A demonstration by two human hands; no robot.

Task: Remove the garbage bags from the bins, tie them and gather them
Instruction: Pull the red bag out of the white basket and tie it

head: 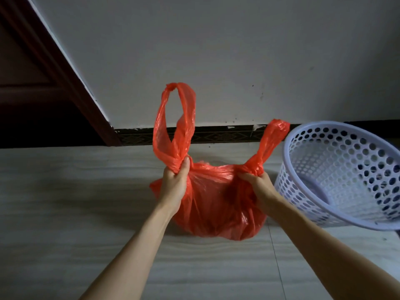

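Both forearms reach forward; the left hand (175, 178) and right hand (257, 183) each clench a handle of the red garbage bag (213, 204) on the floor (86, 213), handles apart, awaiting crossing; empty perforated bin (337, 172) lies right.

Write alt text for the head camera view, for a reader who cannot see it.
Two bare hands grip a full red garbage bag resting on a pale floor, the left hand and right hand each bunching one handle loop. A perforated white bin stands tilted to the right, against a white wall.
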